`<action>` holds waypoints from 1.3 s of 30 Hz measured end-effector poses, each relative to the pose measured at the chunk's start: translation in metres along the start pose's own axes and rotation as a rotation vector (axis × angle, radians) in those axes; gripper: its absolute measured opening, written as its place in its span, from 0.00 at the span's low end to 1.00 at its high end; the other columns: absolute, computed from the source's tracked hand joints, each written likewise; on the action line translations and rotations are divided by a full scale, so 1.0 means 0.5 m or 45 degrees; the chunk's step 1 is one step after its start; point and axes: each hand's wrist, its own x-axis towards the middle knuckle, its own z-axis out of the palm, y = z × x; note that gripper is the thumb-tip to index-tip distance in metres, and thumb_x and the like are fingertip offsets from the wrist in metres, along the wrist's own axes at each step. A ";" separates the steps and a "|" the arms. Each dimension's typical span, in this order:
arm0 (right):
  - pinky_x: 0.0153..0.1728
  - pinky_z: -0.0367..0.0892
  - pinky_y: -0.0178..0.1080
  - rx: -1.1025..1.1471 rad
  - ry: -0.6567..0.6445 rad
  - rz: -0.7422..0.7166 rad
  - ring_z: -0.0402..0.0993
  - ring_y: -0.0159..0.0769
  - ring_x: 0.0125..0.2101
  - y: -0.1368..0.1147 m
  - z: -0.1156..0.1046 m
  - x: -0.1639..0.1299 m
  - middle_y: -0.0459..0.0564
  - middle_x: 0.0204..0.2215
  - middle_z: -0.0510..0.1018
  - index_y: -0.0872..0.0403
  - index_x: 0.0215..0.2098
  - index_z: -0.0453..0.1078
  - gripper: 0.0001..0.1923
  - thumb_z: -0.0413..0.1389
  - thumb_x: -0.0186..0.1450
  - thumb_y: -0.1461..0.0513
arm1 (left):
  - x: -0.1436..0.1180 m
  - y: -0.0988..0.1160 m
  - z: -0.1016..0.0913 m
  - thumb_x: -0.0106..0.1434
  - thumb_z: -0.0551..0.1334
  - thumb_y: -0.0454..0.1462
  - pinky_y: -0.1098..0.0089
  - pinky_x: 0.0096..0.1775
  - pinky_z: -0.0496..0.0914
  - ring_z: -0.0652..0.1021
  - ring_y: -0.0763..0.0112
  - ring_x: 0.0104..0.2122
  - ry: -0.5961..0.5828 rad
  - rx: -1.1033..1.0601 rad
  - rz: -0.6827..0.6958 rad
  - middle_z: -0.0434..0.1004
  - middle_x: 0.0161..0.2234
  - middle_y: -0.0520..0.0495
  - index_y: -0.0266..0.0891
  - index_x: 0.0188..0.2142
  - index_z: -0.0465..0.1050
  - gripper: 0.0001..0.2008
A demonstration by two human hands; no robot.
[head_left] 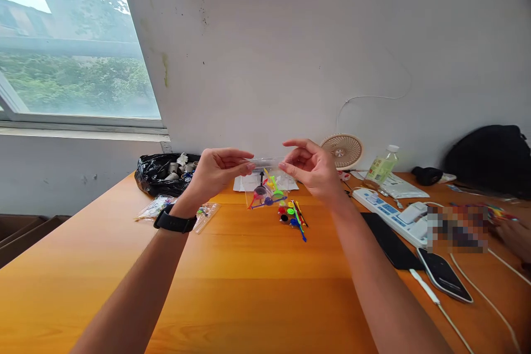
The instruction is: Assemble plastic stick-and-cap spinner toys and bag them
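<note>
Between my two hands hangs a clear plastic bag point(267, 185) with small coloured plastic pieces inside, some arrow-shaped, in blue, red, yellow, green and black. My left hand point(222, 168), with a black watch on its wrist, pinches the bag's top left corner. At the top right corner my right hand point(309, 168) grips it between thumb and a finger, its index finger raised. Just below and to the right, a loose pile of similar coloured pieces point(292, 212) lies on the wooden table point(232, 298). White paper point(243, 183) shows behind the bag.
Left of centre lie filled clear bags point(155, 208) and a black plastic bag point(143, 174) holding grey fittings. To the right are a fan point(342, 150), a bottle point(384, 166), a power strip point(384, 211), a phone point(443, 274) and cables. Another person's hand point(512, 238) is at the right edge.
</note>
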 end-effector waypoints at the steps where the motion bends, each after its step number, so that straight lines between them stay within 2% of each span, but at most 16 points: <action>1: 0.42 0.74 0.38 -0.013 -0.031 0.025 0.76 0.35 0.35 -0.001 -0.003 -0.001 0.46 0.33 0.78 0.49 0.49 0.77 0.24 0.73 0.57 0.53 | -0.001 0.001 0.000 0.55 0.76 0.44 0.62 0.41 0.81 0.85 0.61 0.34 -0.002 0.016 -0.013 0.87 0.35 0.42 0.35 0.42 0.84 0.19; 6: 0.38 0.72 0.37 -0.101 -0.206 0.198 0.74 0.35 0.34 0.011 -0.008 -0.003 0.48 0.33 0.80 0.52 0.41 0.81 0.18 0.69 0.61 0.48 | -0.002 0.000 -0.001 0.55 0.77 0.44 0.63 0.40 0.81 0.86 0.60 0.33 -0.048 0.033 -0.073 0.87 0.32 0.42 0.36 0.39 0.85 0.16; 10: 0.32 0.69 0.36 -0.183 -0.214 0.185 0.72 0.34 0.30 0.018 -0.007 -0.003 0.47 0.28 0.78 0.53 0.34 0.81 0.18 0.68 0.62 0.47 | -0.001 -0.002 -0.007 0.55 0.76 0.44 0.64 0.39 0.81 0.85 0.61 0.33 -0.130 0.059 -0.135 0.87 0.32 0.41 0.36 0.40 0.86 0.16; 14: 0.35 0.71 0.37 -0.235 -0.195 0.113 0.74 0.36 0.32 0.015 -0.007 -0.004 0.48 0.30 0.80 0.52 0.35 0.81 0.17 0.67 0.62 0.47 | 0.000 -0.003 -0.012 0.57 0.75 0.44 0.66 0.37 0.81 0.85 0.63 0.31 -0.147 0.082 -0.141 0.86 0.31 0.42 0.37 0.38 0.86 0.14; 17: 0.38 0.72 0.39 -0.243 -0.229 0.135 0.77 0.38 0.35 0.018 -0.013 -0.005 0.49 0.33 0.82 0.52 0.37 0.82 0.18 0.68 0.61 0.47 | 0.000 -0.005 -0.017 0.56 0.75 0.44 0.65 0.37 0.81 0.85 0.63 0.31 -0.133 0.066 -0.141 0.86 0.31 0.42 0.36 0.37 0.85 0.15; 21: 0.37 0.72 0.38 -0.206 -0.240 0.159 0.77 0.37 0.34 0.032 -0.023 -0.003 0.48 0.32 0.82 0.52 0.35 0.81 0.16 0.68 0.61 0.48 | 0.002 -0.015 -0.025 0.56 0.76 0.45 0.66 0.36 0.81 0.84 0.63 0.31 -0.172 0.034 -0.190 0.86 0.30 0.41 0.36 0.37 0.85 0.15; 25: 0.35 0.71 0.36 -0.141 -0.258 0.173 0.75 0.34 0.32 0.049 -0.022 0.000 0.47 0.30 0.80 0.53 0.35 0.80 0.16 0.68 0.62 0.50 | 0.005 -0.036 -0.028 0.57 0.75 0.45 0.69 0.36 0.79 0.84 0.65 0.31 -0.222 0.031 -0.207 0.85 0.30 0.41 0.35 0.36 0.84 0.15; 29: 0.34 0.71 0.37 -0.068 -0.247 0.233 0.74 0.34 0.31 0.067 -0.018 0.000 0.48 0.29 0.81 0.53 0.37 0.83 0.17 0.69 0.58 0.50 | 0.007 -0.070 -0.035 0.58 0.74 0.45 0.69 0.36 0.78 0.83 0.66 0.31 -0.262 0.012 -0.186 0.85 0.30 0.41 0.34 0.37 0.84 0.15; 34: 0.36 0.71 0.38 0.073 -0.213 0.235 0.72 0.33 0.30 0.089 -0.019 -0.004 0.48 0.30 0.82 0.50 0.37 0.86 0.11 0.68 0.58 0.54 | 0.008 -0.098 -0.042 0.59 0.73 0.44 0.67 0.38 0.78 0.83 0.64 0.32 -0.209 -0.037 -0.187 0.86 0.32 0.41 0.35 0.40 0.86 0.15; 39: 0.36 0.70 0.38 0.112 -0.127 0.223 0.72 0.33 0.30 0.101 -0.010 -0.006 0.48 0.29 0.82 0.50 0.35 0.85 0.08 0.68 0.59 0.56 | 0.007 -0.087 -0.033 0.58 0.74 0.44 0.68 0.38 0.77 0.84 0.64 0.33 -0.126 0.025 -0.163 0.86 0.32 0.41 0.36 0.38 0.87 0.13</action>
